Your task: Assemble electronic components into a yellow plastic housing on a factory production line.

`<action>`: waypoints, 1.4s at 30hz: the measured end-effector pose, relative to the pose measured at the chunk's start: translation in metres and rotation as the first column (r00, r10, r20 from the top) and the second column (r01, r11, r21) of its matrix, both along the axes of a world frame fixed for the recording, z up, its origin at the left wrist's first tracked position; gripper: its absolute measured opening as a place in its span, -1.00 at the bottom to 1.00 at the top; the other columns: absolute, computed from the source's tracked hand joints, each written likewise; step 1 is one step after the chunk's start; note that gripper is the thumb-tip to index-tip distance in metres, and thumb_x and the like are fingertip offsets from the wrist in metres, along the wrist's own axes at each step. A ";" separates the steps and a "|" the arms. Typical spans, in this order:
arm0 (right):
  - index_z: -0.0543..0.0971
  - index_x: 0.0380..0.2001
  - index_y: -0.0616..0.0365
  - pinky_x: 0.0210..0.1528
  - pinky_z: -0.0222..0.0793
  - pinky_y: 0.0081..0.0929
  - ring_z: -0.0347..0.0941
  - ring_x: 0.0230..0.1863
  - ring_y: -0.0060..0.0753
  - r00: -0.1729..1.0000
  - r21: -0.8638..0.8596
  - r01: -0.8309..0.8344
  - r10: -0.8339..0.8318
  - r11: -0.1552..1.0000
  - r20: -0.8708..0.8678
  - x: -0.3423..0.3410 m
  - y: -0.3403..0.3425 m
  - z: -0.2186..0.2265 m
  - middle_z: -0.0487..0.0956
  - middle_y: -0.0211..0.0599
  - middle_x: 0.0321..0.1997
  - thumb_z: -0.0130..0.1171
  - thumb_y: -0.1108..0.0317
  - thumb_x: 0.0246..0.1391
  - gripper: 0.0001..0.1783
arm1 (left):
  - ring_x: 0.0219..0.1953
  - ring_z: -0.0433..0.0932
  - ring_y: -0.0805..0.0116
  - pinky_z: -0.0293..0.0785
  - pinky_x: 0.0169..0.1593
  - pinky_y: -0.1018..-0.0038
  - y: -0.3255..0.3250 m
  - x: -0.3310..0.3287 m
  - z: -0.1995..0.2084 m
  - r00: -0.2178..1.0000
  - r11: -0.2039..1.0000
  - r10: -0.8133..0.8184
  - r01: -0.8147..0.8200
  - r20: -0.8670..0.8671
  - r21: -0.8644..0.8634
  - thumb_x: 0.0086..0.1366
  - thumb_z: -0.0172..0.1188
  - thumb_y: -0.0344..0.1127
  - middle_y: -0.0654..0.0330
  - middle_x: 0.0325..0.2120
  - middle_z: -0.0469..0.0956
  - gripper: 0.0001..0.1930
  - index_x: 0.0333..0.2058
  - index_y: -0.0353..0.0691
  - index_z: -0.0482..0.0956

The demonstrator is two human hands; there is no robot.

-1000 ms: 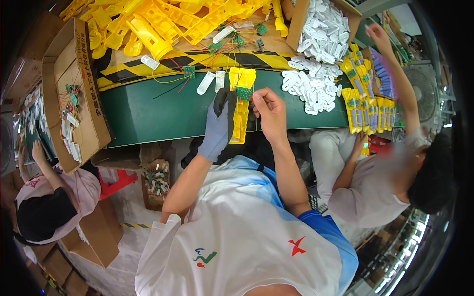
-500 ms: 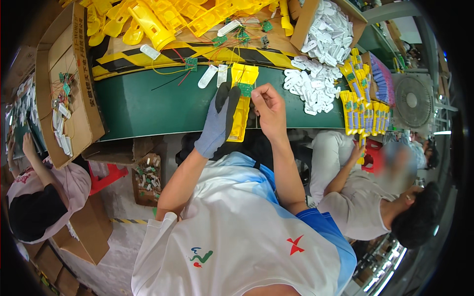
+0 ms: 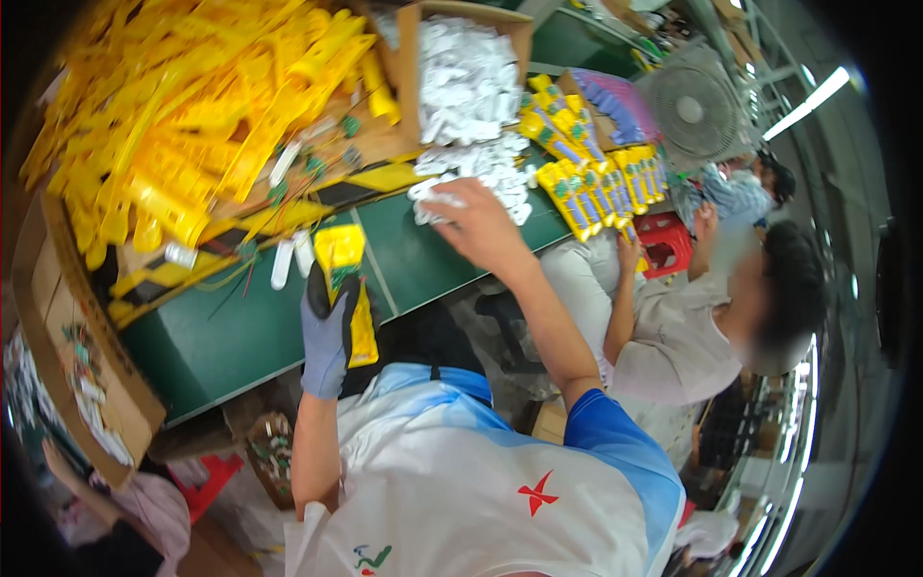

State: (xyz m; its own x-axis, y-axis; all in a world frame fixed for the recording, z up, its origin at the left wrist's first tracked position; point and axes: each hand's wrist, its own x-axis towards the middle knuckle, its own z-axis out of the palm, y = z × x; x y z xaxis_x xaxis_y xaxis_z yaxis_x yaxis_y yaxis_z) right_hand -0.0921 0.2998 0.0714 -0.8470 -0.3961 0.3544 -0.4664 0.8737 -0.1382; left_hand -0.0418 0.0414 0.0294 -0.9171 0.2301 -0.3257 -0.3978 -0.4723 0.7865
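My left hand [image 3: 329,332], in a grey glove with dark fingers, is closed around a long yellow plastic housing [image 3: 361,332]. A green circuit board [image 3: 338,277] sits in the housing, partly covered by my fingers. My bare right hand [image 3: 481,229] reaches over the near edge of a loose heap of white plastic pieces [image 3: 495,173], its fingers apart. The fingertips touch or hover just over the pieces; I cannot tell which. Beside the housing's upper end, two elongated white pieces [image 3: 282,264] lie on the green tabletop [image 3: 423,258].
Yellow housings [image 3: 192,125] are piled at the far left, behind a yellow-black striped edge [image 3: 380,178]. A cardboard box [image 3: 411,72] holds more white pieces. Filled yellow housings [image 3: 586,197] are stacked to the right, near a fan [image 3: 690,111]. A co-worker [image 3: 673,317] sits at my right.
My right hand has left the circuit board and moved right to the white pieces. The left hand still holds the housing. The whole view has turned and shifted.
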 end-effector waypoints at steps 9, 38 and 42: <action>0.66 -0.28 -0.02 -0.37 0.43 -0.30 0.52 -0.39 -0.29 0.963 -0.164 -0.110 0.065 0.980 -0.261 -0.014 -0.006 -0.026 0.60 -0.40 -0.42 0.20 0.32 0.00 -0.82 | -0.46 0.49 0.47 0.47 -0.40 0.53 0.007 0.009 0.008 0.983 0.978 0.181 -0.180 -0.002 -0.105 0.38 0.14 -0.24 0.27 -0.34 0.45 -0.46 0.28 -0.09 0.21; 0.45 0.03 0.28 -0.11 0.46 -0.62 0.54 -0.20 -0.60 0.580 -0.821 0.526 0.611 0.223 0.538 0.043 -0.077 -0.032 0.58 -0.32 -0.21 0.31 0.45 0.08 -0.55 | 0.08 0.40 0.27 0.37 0.11 0.38 0.006 0.025 -0.052 0.973 0.915 0.136 -0.196 -0.189 -0.353 0.44 0.02 -0.30 0.03 0.17 0.31 -0.39 0.35 -0.33 0.00; 0.47 0.02 0.17 -0.08 0.50 -0.52 0.54 -0.17 -0.55 0.631 -0.845 0.508 0.595 0.167 0.497 0.039 -0.081 -0.047 0.58 -0.38 -0.19 0.30 0.56 0.03 -0.55 | 0.06 0.45 0.24 0.38 0.12 0.34 0.014 0.020 -0.036 0.950 0.872 0.118 -0.239 -0.290 -0.428 0.34 0.02 -0.42 -0.02 0.09 0.41 -0.46 0.26 -0.42 0.19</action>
